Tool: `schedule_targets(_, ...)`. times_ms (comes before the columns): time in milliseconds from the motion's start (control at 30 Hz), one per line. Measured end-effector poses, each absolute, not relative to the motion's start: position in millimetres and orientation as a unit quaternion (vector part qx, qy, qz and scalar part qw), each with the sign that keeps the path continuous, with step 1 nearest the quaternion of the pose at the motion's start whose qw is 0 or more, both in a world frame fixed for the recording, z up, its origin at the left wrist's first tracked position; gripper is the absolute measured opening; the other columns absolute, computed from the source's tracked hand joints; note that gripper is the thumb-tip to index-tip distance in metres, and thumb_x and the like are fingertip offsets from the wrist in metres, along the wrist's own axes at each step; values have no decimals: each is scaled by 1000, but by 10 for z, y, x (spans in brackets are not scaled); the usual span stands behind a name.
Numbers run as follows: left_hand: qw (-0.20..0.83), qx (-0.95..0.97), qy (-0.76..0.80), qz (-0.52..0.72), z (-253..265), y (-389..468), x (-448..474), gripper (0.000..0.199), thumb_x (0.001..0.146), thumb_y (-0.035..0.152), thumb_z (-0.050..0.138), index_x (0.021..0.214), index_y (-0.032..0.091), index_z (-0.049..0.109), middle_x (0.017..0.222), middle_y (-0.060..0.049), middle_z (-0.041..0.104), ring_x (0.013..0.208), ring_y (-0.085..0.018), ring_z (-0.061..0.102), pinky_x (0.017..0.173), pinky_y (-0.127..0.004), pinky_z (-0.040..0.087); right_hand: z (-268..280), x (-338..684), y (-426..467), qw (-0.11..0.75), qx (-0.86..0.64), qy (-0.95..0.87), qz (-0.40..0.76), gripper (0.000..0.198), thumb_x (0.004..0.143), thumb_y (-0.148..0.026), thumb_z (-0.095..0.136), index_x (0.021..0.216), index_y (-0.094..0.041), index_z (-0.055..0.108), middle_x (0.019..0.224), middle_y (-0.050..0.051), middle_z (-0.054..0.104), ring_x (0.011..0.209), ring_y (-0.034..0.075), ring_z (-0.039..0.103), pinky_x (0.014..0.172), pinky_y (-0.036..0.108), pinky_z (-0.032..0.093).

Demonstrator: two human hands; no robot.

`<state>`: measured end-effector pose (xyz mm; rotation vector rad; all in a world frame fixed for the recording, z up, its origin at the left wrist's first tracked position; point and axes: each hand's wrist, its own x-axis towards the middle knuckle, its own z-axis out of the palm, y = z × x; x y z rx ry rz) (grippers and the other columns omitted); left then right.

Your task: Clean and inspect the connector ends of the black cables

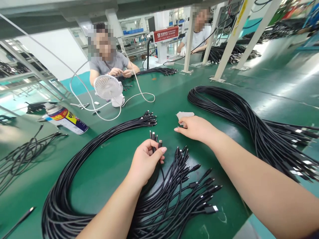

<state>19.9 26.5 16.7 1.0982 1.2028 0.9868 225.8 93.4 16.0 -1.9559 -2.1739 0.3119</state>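
Note:
My left hand [149,156] is closed around a few black cable ends [153,135], whose small plugs point up past the fingers. To its right, my right hand [190,127] is at a small whitish scrap [185,114], perhaps cloth or paper. Its thumb and index finger are apart, with the scrap partly hidden under the fingers. A long bundle of black cables [62,186] curves round from the left; one set of plug ends [149,119] lies beyond my left hand. More loose plug ends [199,192] fan out below and right of that hand.
Another cable bundle [239,109] lies looped at the right. A white fan [108,88] with a trailing white cord, a spray can [66,118] and tangled cables [30,146] are on the left. Two people sit across the green table [169,91], between pale posts [230,39].

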Motion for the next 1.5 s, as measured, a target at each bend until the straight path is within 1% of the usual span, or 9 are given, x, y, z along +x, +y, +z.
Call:
schedule_targets(133, 586, 462, 511, 426, 163, 273, 194, 30, 62, 32, 79, 68, 17, 53, 54, 5, 56, 49, -8, 54, 49, -20, 48, 230, 2255, 945, 126, -685, -712, 87, 44, 94, -47, 43, 80, -17, 73, 78, 10, 68, 75, 23, 64, 65, 31, 44)
schedule_targets(233, 587, 464, 507, 428, 146, 271, 191, 30, 63, 32, 79, 69, 17, 53, 54, 5, 57, 49, -8, 55, 49, -20, 49, 150, 2300, 1006, 168, -690, -701, 64, 28, 93, -31, 48, 99, -15, 71, 106, 14, 66, 96, 23, 62, 80, 32, 45)
schedule_targets(300, 583, 471, 505, 428, 133, 267, 190, 29, 64, 31, 78, 69, 17, 53, 55, 5, 57, 49, -8, 55, 49, -20, 48, 54, 2341, 1061, 189, -690, -696, 64, 30, 85, -27, 60, 113, -16, 67, 120, 15, 61, 110, 26, 56, 88, 35, 43)
schedule_targets(467, 571, 491, 496, 432, 106, 259, 191, 26, 67, 30, 76, 71, 17, 54, 55, 6, 56, 49, -9, 56, 51, -22, 50, 12, 2377, 1119, 228, -680, -687, 117, 16, 86, -25, 57, 88, -16, 70, 102, 14, 66, 104, 29, 57, 87, 45, 43)
schedule_targets(667, 555, 513, 483, 443, 96, 273, 179, 27, 66, 30, 76, 68, 17, 52, 52, 6, 55, 44, -8, 52, 47, -21, 45, 255, 2048, 841, 327, -518, -739, 279, 31, 94, -35, 47, 81, -17, 68, 93, 6, 68, 92, 18, 62, 82, 30, 47)
schedule_targets(833, 548, 514, 486, 447, 52, 266, 161, 28, 64, 32, 75, 67, 18, 50, 56, 3, 60, 44, -9, 51, 46, -22, 44, 172, 1737, 568, 337, -395, -711, 474, 22, 81, -39, 62, 87, -19, 67, 87, 4, 69, 76, 18, 66, 69, 30, 53)
schedule_targets(1000, 512, 534, 514, 434, 26, 210, 174, 24, 67, 30, 71, 66, 20, 50, 56, 3, 61, 47, -10, 53, 46, -22, 42, 106, 1733, 532, 339, -372, -625, 596, 28, 75, -43, 70, 70, -19, 56, 65, 0, 64, 61, 15, 61, 62, 30, 52)
schedule_targets(1333, 496, 548, 522, 426, 33, 241, 177, 22, 68, 28, 71, 66, 19, 52, 54, 3, 60, 44, -11, 55, 45, -22, 42, 84, 1725, 541, 378, -389, -572, 615, 30, 69, -41, 76, 64, -18, 58, 60, -1, 62, 59, 13, 58, 63, 29, 48)
schedule_targets(1500, 503, 545, 511, 435, 95, 250, 192, 22, 68, 27, 73, 64, 18, 53, 54, 3, 60, 43, -10, 54, 45, -22, 45, 100, 1734, 548, 381, -401, -627, 548, 19, 79, -34, 64, 70, -18, 58, 65, -1, 62, 61, 14, 59, 63, 29, 47)
